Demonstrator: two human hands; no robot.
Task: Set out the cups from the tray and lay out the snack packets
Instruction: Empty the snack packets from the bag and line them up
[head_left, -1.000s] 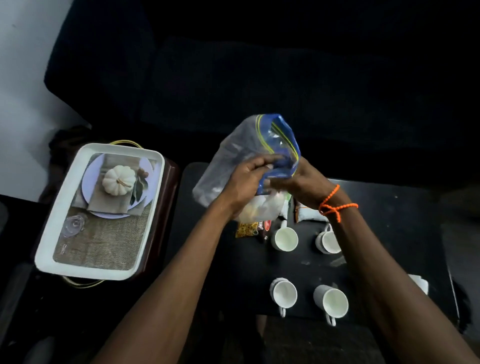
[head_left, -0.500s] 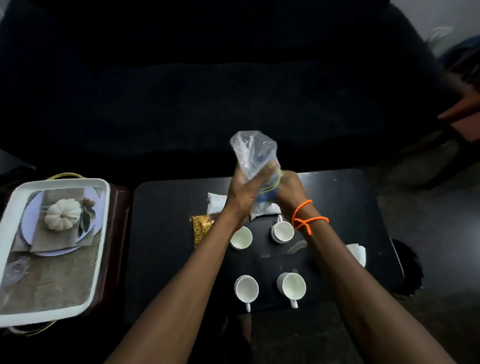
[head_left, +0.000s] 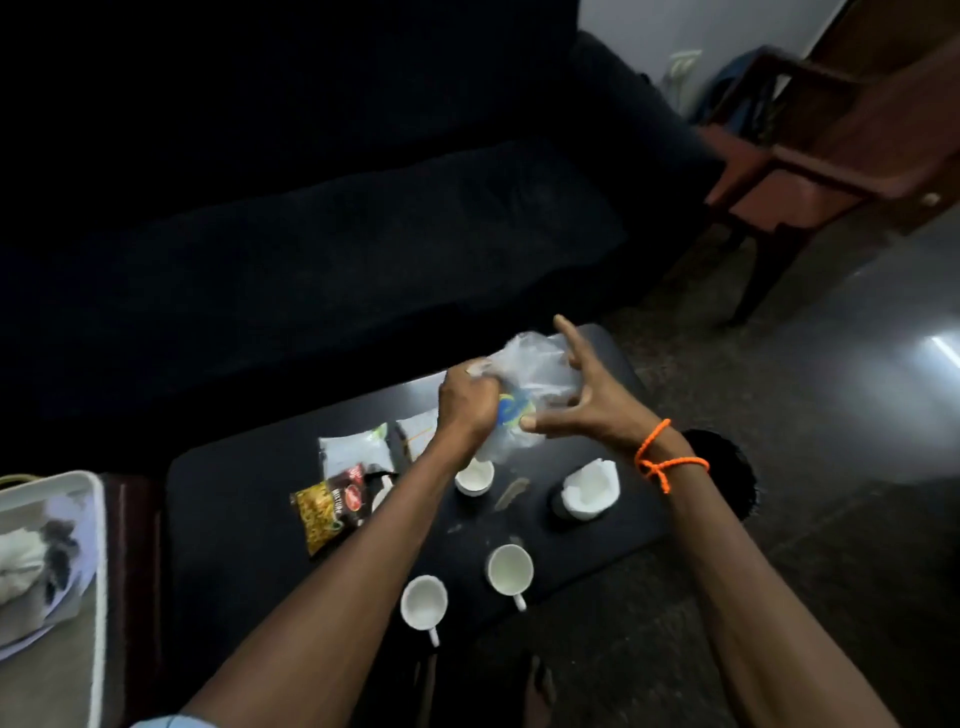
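Left hand (head_left: 467, 402): fingers curled, gripping the crumpled clear plastic bag (head_left: 535, 374) from its left.
Right hand (head_left: 582, 400): fingers spread, touching the bag's right side.

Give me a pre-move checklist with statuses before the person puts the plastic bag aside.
1. Bag held: ok. The left hand grips the crumpled plastic bag.
2. Right hand on bag: ok, fingers spread, touching it.
3. Bag empty: cannot tell; it is crumpled and blurred.
4. Packets laid out: ok. The mixture packet and white packet lie on the black table.
5. Cups set out: ok for three in view: near cups, far cup; any fourth is hidden.
6. Tray cleared of cups: cannot tell, mostly out of frame.
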